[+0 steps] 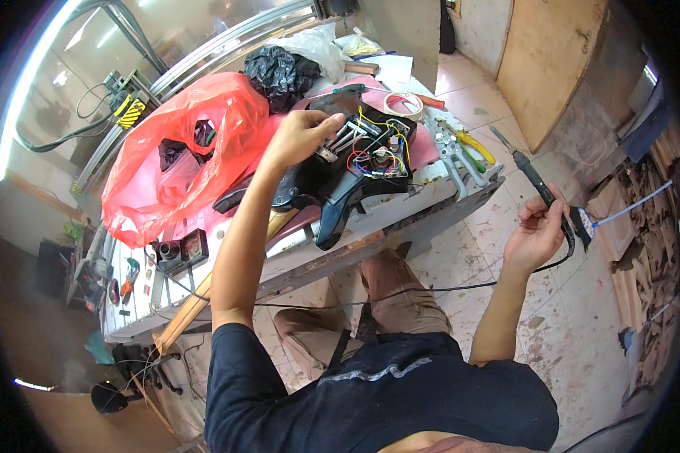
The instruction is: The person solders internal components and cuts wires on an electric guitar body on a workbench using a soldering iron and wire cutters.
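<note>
My right hand (536, 232) is raised off to the right of the table and grips a black soldering iron (533, 177), its metal tip pointing up and to the left. The iron's cord runs down from the hand and across my lap. My left hand (302, 136) is over the table with its fingers bent and pressed together; whether something small is in them I cannot make out. Just right of it lies an opened black plastic housing (340, 205) with loose red, yellow and white wires (378, 158) and metal parts inside.
On the table (423, 208) lie a red plastic bag (140, 162), a black bag (279, 72), a roll of tape (403, 106), grey pliers (453, 155) and yellow-handled pliers (477, 149). A small black tray (195, 247) sits at the left. Wood offcuts (635, 279) are stacked on the right.
</note>
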The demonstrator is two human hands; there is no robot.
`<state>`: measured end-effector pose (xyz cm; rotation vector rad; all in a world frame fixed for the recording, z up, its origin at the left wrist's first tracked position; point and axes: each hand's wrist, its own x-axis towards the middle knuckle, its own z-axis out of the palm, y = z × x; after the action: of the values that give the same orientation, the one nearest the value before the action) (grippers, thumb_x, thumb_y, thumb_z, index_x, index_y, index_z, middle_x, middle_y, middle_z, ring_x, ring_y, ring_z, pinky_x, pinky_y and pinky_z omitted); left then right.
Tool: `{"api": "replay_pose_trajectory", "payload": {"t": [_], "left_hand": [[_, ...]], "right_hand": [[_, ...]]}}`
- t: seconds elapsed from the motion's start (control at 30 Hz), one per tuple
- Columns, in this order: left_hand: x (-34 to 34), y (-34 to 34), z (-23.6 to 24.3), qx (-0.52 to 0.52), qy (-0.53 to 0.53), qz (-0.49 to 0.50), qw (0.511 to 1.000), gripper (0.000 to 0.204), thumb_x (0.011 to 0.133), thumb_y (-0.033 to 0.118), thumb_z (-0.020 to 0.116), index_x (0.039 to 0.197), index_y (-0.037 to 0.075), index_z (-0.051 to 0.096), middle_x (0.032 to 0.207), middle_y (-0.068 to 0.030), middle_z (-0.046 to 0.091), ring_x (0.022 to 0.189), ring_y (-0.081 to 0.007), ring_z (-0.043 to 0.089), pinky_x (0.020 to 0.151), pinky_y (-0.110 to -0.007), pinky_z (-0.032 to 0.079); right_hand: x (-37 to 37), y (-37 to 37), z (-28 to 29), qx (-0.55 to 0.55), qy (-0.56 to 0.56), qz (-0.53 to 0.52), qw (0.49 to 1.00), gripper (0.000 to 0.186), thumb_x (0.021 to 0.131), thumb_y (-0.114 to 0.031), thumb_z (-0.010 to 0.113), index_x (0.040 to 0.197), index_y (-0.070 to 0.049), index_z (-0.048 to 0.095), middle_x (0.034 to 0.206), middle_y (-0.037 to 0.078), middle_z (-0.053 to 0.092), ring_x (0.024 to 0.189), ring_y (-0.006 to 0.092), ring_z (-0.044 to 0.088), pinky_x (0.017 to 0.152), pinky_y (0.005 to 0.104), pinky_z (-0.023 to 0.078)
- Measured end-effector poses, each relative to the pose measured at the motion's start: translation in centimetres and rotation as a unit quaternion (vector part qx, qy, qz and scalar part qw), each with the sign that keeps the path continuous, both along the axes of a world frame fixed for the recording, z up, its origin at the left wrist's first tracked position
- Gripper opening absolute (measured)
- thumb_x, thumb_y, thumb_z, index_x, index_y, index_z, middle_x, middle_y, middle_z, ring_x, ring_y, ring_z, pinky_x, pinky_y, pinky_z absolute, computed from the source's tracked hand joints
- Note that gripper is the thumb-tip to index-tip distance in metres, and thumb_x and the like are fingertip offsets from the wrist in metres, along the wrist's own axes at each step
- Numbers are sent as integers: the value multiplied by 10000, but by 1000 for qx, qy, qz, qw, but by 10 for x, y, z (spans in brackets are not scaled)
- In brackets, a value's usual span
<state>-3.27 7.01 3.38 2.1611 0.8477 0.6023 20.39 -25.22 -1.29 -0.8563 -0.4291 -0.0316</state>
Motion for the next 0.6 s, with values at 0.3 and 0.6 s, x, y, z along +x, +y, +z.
{"api": "replay_pose_trajectory", "payload": {"t": [0.3,0.6], "left_hand": [[45,-7,0,16,-85,-57,995,160,912,125,747,960,-27,753,826,-42,728,759,-65,617,704,-249,502],[55,-78,23,409,-74,-112,903,159,859,87,741,1013,69,773,1113,-127,648,1062,-306,613,935,-422,496]], "right_hand": [[12,-24,-8,2,-5,-2,1000,370,1074,-271,483,1196,42,640,735,47,635,583,92,512,559,214,397],[13,-26,-13,21,28,16,999,359,1067,-273,513,1184,43,639,733,70,638,581,114,511,565,238,410]]}}
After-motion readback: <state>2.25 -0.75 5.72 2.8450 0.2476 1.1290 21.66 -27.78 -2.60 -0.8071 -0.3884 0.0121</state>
